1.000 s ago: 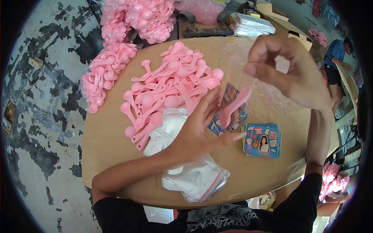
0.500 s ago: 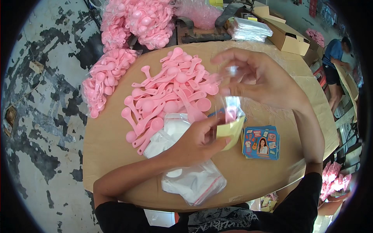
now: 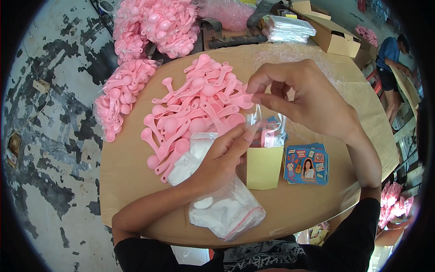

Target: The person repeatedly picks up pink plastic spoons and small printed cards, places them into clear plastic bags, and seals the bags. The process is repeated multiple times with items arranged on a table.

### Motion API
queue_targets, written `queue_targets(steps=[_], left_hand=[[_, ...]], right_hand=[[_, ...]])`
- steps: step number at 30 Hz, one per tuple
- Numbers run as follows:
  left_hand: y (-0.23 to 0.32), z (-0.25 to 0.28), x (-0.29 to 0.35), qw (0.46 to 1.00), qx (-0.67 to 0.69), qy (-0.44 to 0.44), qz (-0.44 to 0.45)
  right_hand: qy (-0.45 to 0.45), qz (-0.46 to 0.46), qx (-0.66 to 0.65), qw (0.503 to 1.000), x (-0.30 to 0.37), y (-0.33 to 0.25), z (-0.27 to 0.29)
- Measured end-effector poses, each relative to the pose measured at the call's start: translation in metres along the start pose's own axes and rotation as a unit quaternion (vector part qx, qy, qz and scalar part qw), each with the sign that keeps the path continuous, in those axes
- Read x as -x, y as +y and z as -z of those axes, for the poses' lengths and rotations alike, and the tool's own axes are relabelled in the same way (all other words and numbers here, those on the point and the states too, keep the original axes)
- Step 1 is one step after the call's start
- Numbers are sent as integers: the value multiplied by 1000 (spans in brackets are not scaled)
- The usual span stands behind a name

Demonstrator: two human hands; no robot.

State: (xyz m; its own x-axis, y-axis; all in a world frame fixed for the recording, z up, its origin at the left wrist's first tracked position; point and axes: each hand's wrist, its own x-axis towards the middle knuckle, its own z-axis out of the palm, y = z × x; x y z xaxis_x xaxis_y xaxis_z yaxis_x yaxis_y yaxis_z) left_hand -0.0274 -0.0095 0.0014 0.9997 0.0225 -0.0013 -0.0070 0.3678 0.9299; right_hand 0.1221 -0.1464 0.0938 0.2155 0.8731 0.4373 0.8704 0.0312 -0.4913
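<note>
My left hand (image 3: pixel 226 154) pinches a clear plastic bag (image 3: pixel 273 141) by its left side, above the brown-covered table. Inside the bag are a pale yellow card (image 3: pixel 263 167) and a pink plastic piece (image 3: pixel 268 137), mostly hidden. Thumb and forefinger of my right hand (image 3: pixel 299 93) are closed together above the bag, where a thin clear strip of its plastic rises to the fingertips. Beyond my left hand lies a heap of pink measuring spoons (image 3: pixel 199 109). Packets of white material (image 3: pixel 224 211) in clear plastic lie under my left forearm.
A stack of blue printed cards (image 3: pixel 306 164) sits to the right. Bulging bags of pink spoons (image 3: pixel 158 25) stand at the far left. Flat clear bags (image 3: pixel 289 29) and an open cardboard box (image 3: pixel 333 36) are at the back. A person in blue (image 3: pixel 390 59) works at far right.
The bag with the yellow card has swung upright and now hangs straighter. My right hand has come down slightly and closed its fingertips at the bag's top.
</note>
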Motion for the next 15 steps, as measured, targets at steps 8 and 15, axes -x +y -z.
queue_targets(steps=[8,15], left_hand=[[-1,2,-2,990,-133,14,-45],[0,0,-3,996,-45,72,-25]], right_hand=[[22,33,-26,999,-1,7,-10],[94,115,64,987,-4,12,-17]])
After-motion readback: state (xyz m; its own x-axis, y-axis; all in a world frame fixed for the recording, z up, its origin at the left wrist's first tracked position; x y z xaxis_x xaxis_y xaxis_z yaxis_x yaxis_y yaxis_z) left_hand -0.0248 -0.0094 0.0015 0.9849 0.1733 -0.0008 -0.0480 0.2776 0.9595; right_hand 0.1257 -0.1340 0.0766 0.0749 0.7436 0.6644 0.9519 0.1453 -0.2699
